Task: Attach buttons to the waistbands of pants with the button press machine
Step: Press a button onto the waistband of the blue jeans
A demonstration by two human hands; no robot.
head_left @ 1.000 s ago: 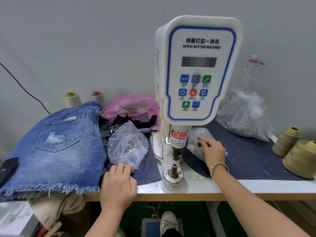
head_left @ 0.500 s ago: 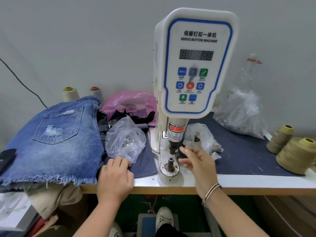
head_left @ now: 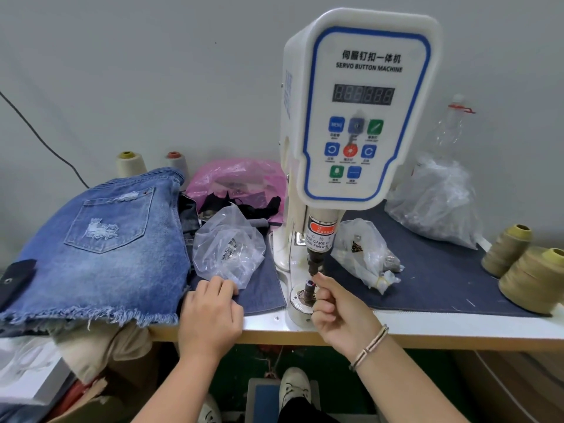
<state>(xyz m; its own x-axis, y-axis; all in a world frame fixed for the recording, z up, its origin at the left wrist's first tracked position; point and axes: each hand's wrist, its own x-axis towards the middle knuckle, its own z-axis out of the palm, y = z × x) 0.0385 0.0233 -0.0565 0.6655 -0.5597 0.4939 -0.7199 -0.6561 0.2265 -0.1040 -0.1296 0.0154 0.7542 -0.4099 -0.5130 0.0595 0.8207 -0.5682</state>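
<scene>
The white servo button machine [head_left: 363, 117] stands mid-table, its punch [head_left: 314, 264] above the lower die [head_left: 308, 288]. My right hand [head_left: 338, 312] is at the die, thumb and forefinger pinching a small button part between punch and die; the part is mostly hidden. My left hand [head_left: 210, 315] rests with bent fingers on the dark denim cloth [head_left: 259, 288], beside a clear bag of metal buttons [head_left: 229, 245]. Blue denim shorts [head_left: 106, 254] lie stacked at the left. A second small bag of parts [head_left: 363, 251] lies right of the machine.
Two olive thread cones [head_left: 537, 279] stand at the right edge. A large clear bag [head_left: 436, 203] is behind them. A pink bag [head_left: 238, 181] and two pale cones [head_left: 131, 163] sit at the back left. A foot pedal [head_left: 265, 398] with my shoe [head_left: 294, 386] lies below.
My right hand left the small bag right of the machine and came forward-left to the lower die, fingers now pinched together. My left hand has stayed on the cloth.
</scene>
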